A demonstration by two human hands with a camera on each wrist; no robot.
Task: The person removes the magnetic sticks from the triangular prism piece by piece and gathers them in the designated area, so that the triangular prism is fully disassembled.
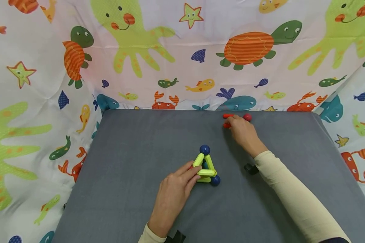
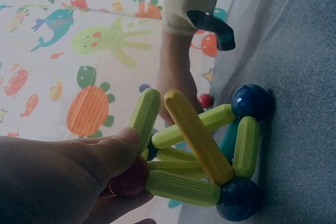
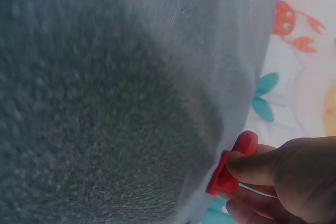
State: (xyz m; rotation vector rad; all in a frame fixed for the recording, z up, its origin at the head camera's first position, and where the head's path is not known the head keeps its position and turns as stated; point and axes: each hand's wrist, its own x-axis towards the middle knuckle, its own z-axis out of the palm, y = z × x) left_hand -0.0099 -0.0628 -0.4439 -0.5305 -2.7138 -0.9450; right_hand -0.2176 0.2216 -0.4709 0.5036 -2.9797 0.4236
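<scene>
The rod framework point(image 1: 206, 172) of yellow-green bars stands at mid-table, just beyond and right of the left hand point(image 1: 174, 189), whose thumb and fingers grip its red corner ball point(image 2: 131, 177). At the far edge, the right hand point(image 1: 244, 133) pinches a red rod point(image 3: 245, 142) between thumb and fingers; a second red piece point(image 3: 213, 181) lies against it (the fingers partly cover both). A loose red ball point(image 1: 247, 117) sits just right of those fingers, on the grey table point(image 1: 134, 145) before a sea-animal curtain point(image 1: 182, 44). The framework narrows toward its far blue ball point(image 1: 204, 149); its yellow rod point(image 2: 197, 135) slants up off the tabletop.
</scene>
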